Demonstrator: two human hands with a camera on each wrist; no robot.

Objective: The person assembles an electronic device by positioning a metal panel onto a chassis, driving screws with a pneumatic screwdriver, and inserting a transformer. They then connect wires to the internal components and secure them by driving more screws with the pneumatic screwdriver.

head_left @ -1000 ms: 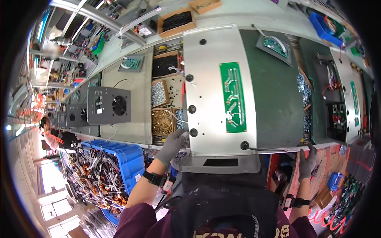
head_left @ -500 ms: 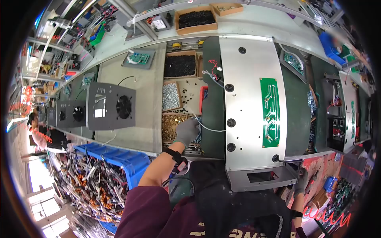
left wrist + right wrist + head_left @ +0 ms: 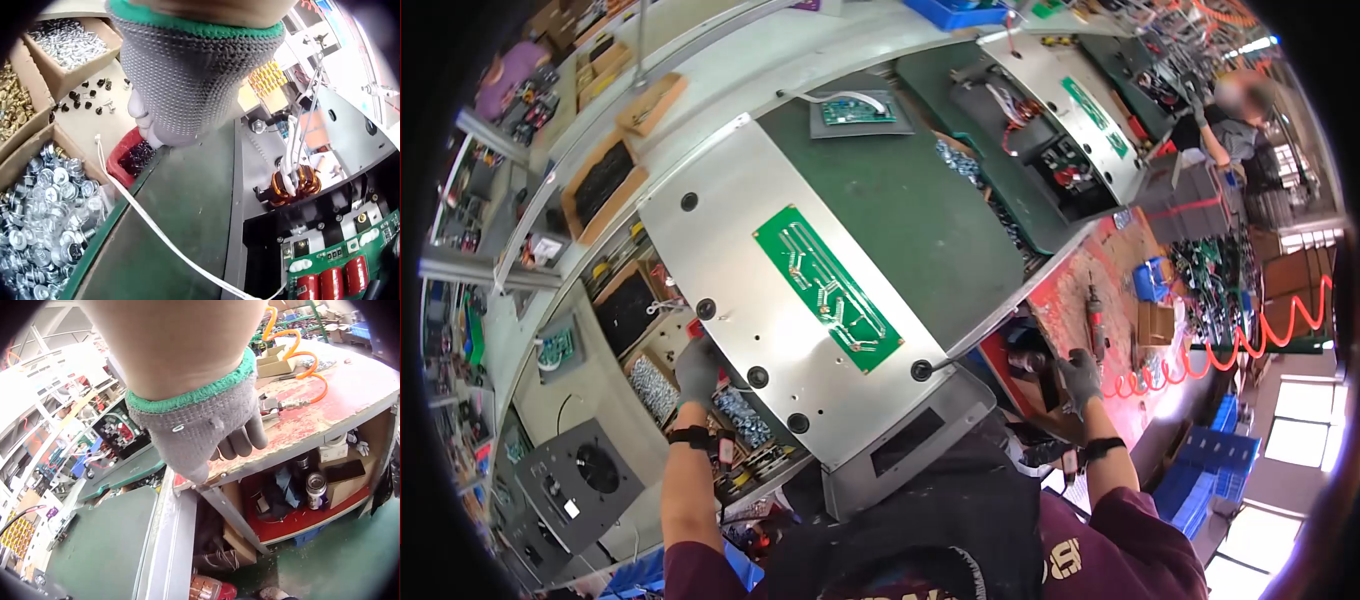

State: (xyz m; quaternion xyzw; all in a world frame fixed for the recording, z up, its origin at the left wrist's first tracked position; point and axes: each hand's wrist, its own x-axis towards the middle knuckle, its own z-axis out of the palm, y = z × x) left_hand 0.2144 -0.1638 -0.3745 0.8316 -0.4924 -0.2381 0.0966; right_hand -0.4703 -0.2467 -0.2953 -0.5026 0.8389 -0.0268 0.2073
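My gloved left hand [image 3: 697, 372] is at a red container [image 3: 120, 164] of small dark screws, beside the conveyor's green board [image 3: 187, 206]. Its fingertips are hidden behind the hand. A metal-topped unit [image 3: 730, 250] carrying a green circuit board [image 3: 828, 290] lies in front of me. Inside it, the left wrist view shows a copper coil [image 3: 300, 182] and red capacitors [image 3: 331, 282]. From the unit a thin white wire [image 3: 159, 234] runs toward the screw bins. My gloved right hand [image 3: 200, 437] is by the red-topped bench's edge, fingers loosely bent, near a power screwdriver [image 3: 1095, 312].
Bins of silver screws [image 3: 69, 47], brass fasteners [image 3: 14, 106] and washer-head bolts [image 3: 47, 219] sit around my left hand. A coiled orange-red air hose [image 3: 1230, 365] stretches over the right side. Grey fan housings [image 3: 580, 485] stand at left; another person [image 3: 1235, 120] works at far right.
My view has swung to the right, so the unit now appears tilted. My left hand has moved from near the bolt bin to the red container. My right hand stays by the bench edge.
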